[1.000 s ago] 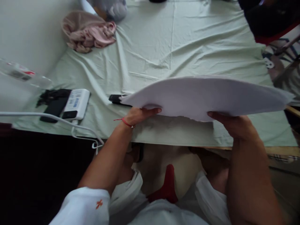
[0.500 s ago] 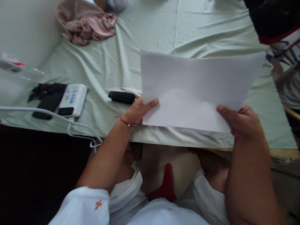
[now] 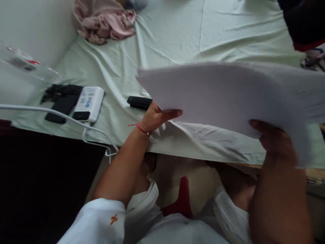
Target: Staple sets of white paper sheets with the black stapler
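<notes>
Stretched between both hands is a white sheet of paper (image 3: 208,95), bent and blurred along its right side. My left hand (image 3: 159,117), with a red string bracelet at the wrist, pinches its lower left part, thumb on top and fingers underneath. Near the lower right, my right hand (image 3: 275,137) grips the sheet with the thumb over it; its other fingers are mostly hidden. More paper (image 3: 304,89) with faint marks spreads out at the right; whether it is a separate sheet I cannot tell. Just beyond my left hand lies a black oblong object (image 3: 139,102), partly covered by that hand.
A pale green cloth (image 3: 175,40) covers the surface. On the left are a white power bank (image 3: 89,103) with a white cable (image 3: 50,108), a dark phone-like slab (image 3: 59,110) and a clear plastic bottle (image 3: 30,64). Pink fabric (image 3: 109,23) lies crumpled behind.
The paper has gone from nearly flat to curved, its right side flaring outward and marked paper showing there. My right hand has moved slightly right and down. The view has shifted a little.
</notes>
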`<state>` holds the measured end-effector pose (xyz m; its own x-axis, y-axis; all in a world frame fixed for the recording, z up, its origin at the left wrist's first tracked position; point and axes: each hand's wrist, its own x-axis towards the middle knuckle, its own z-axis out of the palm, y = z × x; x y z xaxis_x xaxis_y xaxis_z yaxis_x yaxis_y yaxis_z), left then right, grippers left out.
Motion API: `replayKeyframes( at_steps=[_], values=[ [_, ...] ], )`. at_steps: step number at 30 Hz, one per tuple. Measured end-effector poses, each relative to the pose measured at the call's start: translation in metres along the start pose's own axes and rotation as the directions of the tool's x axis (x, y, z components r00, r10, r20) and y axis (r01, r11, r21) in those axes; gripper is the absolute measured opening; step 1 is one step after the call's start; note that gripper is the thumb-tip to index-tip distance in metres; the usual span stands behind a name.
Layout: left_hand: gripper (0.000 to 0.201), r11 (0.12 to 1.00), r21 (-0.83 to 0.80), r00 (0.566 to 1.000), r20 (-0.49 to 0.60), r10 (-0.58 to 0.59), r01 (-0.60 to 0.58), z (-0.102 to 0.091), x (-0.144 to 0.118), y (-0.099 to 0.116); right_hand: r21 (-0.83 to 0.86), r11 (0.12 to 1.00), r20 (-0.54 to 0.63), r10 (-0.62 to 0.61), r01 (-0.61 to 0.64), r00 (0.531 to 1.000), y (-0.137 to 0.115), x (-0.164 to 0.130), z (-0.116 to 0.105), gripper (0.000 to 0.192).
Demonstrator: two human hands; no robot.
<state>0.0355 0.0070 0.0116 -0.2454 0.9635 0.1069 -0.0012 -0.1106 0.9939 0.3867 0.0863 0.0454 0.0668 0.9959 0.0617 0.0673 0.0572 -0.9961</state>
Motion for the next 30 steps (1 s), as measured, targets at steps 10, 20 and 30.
replayKeyframes(
  at_steps=[10, 20, 30],
  values=[
    [0.053, 0.998, 0.064, 0.999, -0.025, -0.023, 0.025, 0.01, 0.006, 0.005, -0.023, 1.0, 0.137, -0.003, 0.006, 0.991, -0.013, -0.006, 0.014, 0.048],
    [0.05, 0.975, -0.094, 0.978, 0.074, -0.195, 0.201, 0.013, 0.008, -0.001, 0.038, 0.954, 0.108, 0.293, -0.299, 0.95, -0.006, -0.001, 0.005, 0.024],
    [0.055, 0.947, -0.183, 0.946, 0.238, -0.219, 0.266, 0.014, 0.007, 0.001, 0.175, 0.942, -0.057, 0.299, -0.286, 0.952, -0.01, 0.001, 0.012, 0.042]
  ],
)
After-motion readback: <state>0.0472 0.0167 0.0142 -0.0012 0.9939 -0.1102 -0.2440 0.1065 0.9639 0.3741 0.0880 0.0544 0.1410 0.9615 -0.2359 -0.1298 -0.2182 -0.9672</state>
